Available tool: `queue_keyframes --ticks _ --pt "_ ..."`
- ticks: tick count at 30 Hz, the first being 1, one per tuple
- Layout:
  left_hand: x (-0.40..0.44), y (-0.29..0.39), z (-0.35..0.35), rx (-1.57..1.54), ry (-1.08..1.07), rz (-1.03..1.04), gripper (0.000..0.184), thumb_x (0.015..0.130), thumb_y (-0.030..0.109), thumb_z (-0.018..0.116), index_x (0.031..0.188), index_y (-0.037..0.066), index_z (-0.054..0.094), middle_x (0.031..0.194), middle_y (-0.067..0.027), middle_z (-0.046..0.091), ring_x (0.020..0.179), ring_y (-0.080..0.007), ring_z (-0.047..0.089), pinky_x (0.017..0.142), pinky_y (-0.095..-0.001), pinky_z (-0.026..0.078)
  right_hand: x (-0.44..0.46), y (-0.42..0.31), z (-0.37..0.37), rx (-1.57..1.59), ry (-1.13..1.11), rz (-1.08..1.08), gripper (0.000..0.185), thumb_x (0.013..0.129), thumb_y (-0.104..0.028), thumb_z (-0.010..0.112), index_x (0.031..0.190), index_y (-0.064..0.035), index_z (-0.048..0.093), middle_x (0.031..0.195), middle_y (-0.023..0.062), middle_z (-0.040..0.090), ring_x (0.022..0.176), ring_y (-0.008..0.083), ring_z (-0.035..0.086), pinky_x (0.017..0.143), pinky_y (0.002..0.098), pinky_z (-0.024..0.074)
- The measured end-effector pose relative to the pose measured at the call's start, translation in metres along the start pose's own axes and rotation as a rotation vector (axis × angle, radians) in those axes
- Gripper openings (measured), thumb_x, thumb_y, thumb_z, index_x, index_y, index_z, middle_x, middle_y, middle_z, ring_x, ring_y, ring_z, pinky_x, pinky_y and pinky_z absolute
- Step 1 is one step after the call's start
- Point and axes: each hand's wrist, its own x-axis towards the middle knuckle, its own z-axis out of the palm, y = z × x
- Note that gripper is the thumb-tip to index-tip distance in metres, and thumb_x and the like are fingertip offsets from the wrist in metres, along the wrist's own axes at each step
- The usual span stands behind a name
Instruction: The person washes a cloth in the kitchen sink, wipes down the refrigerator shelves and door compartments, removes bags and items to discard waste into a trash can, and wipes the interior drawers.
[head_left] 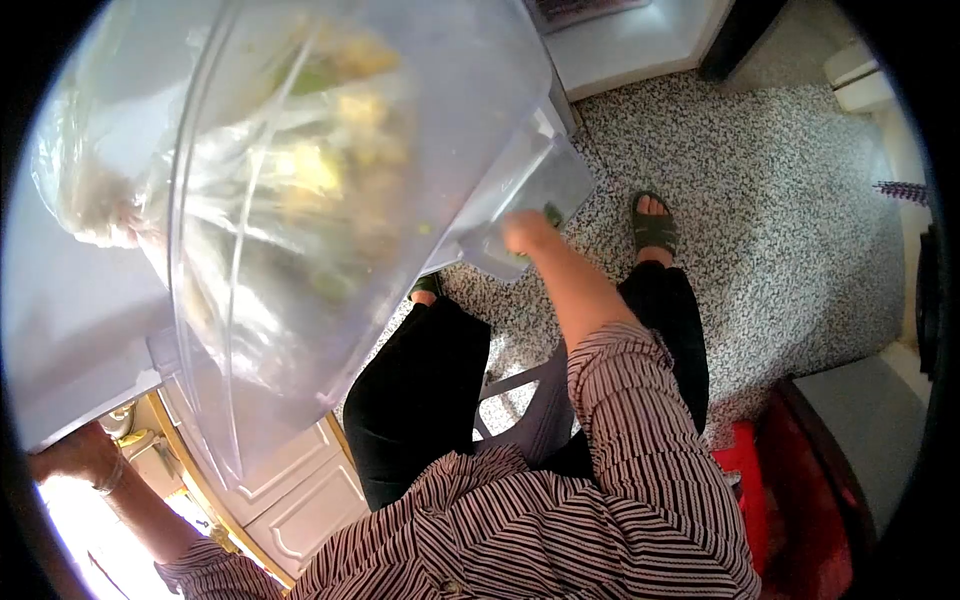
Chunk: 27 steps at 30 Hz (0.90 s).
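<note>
My right hand is closed over a clear plastic bin below the shelf; small green bits show by the fingers, but what it holds is too small to name. My left hand is at the far left, at the lower edge of a pale door or panel; its fingers are hidden by glare and shadow. Close to the camera, a clear plastic bag with yellow and green contents shows behind a transparent curved shelf edge.
Speckled floor lies below, with my sandalled feet on it. A grey chair is under me. A red object stands at the lower right. White cabinet doors are at the lower left.
</note>
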Motion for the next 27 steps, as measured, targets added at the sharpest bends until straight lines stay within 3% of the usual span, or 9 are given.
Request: queue_keyframes --ticks 6,9,11,14,16,17,19,22,27 --pt "-0.001 -0.002 0.005 -0.005 0.002 -0.005 0.082 0.085 0.071 0.039 0.124 0.0 0.054 0.126 -0.0155 0.057 0.116 -0.0266 0.057 0.095 -0.0445 0.052 0.009 -0.02 0.02 0.18 -0.09 0.06 0.025 0.088 -0.01 0.057 0.106 0.0033 0.068 0.113 0.0232 0.066 0.101 0.0355 0.065 0.089 0.0433 0.0518" --pt "-0.004 -0.003 0.005 -0.013 0.009 -0.005 0.081 0.086 0.07 0.038 0.124 0.0 0.054 0.125 -0.0154 0.057 0.116 -0.026 0.058 0.094 -0.0437 0.053 0.005 -0.02 0.013 0.648 -0.013 0.117 0.029 0.088 -0.008 0.056 0.114 0.0031 0.063 0.115 0.0201 0.065 0.101 0.0313 0.065 0.089 0.04 0.0523" --pt "-0.004 -0.004 0.004 -0.005 0.005 -0.01 0.081 0.086 0.07 0.037 0.124 0.0 0.054 0.125 -0.0153 0.057 0.115 -0.0256 0.058 0.093 -0.0432 0.054 -0.005 -0.028 0.002 1.905 -0.355 0.005 0.025 0.092 -0.008 0.052 0.114 0.0013 0.06 0.107 0.0167 0.066 0.098 0.0265 0.066 0.087 0.0393 0.0539" --pt "0.001 -0.004 -0.001 0.004 -0.025 0.009 0.08 0.086 0.068 0.036 0.123 0.0 0.054 0.124 -0.0155 0.057 0.115 -0.0256 0.059 0.092 -0.0434 0.055 -0.008 -0.007 -0.004 1.961 0.071 -0.498 0.021 0.093 -0.006 0.048 0.109 0.0011 0.059 0.103 0.0141 0.065 0.094 0.0248 0.065 0.083 0.0373 0.0548" --pt "-0.002 0.001 0.003 0.004 -0.013 0.011 0.078 0.087 0.066 0.036 0.122 0.0 0.054 0.124 -0.0163 0.057 0.115 -0.0271 0.059 0.092 -0.0451 0.055 -0.028 0.011 -0.043 2.0 0.324 0.033 0.022 0.091 -0.003 0.047 0.109 0.0016 0.059 0.103 0.0137 0.065 0.09 0.0236 0.065 0.079 0.0344 0.054" --pt "-0.008 0.005 0.009 0.009 0.001 0.009 0.077 0.087 0.065 0.036 0.122 0.0 0.055 0.123 -0.0165 0.058 0.115 -0.0276 0.059 0.092 -0.0456 0.055 -0.023 0.018 -0.044 2.003 0.323 0.035 0.022 0.091 -0.003 0.047 0.109 0.0016 0.059 0.103 0.0137 0.065 0.09 0.0236 0.065 0.079 0.0344 0.054" --pt "-0.014 0.009 0.015 0.005 0.024 0.0 0.076 0.087 0.065 0.036 0.123 0.0 0.055 0.124 -0.0165 0.057 0.116 -0.0283 0.058 0.093 -0.0464 0.054 -0.013 0.026 -0.044 1.764 0.932 0.007 0.024 0.088 -0.002 0.047 0.108 0.0012 0.059 0.102 0.0137 0.065 0.088 0.0251 0.065 0.077 0.0349 0.0523" --pt "-0.013 0.011 0.017 0.002 0.017 -0.017 0.076 0.087 0.065 0.037 0.126 0.002 0.053 0.127 -0.0157 0.056 0.118 -0.0288 0.057 0.096 -0.0476 0.051 0.005 0.023 -0.035 1.018 1.163 0.024 0.024 0.086 -0.003 0.053 0.11 0.0 0.058 0.101 0.0165 0.065 0.088 0.0301 0.064 0.078 0.0381 0.0509" --pt "-0.016 0.015 0.021 -0.009 0.012 -0.04 0.075 0.087 0.065 0.039 0.131 0.005 0.051 0.131 -0.0144 0.054 0.122 -0.0297 0.054 0.101 -0.0495 0.047 0.041 0.025 -0.005 0.944 1.125 0.183 0.028 0.084 0.0 0.057 0.112 -0.0013 0.055 0.101 0.0194 0.064 0.09 0.0349 0.062 0.079 0.042 0.0491"
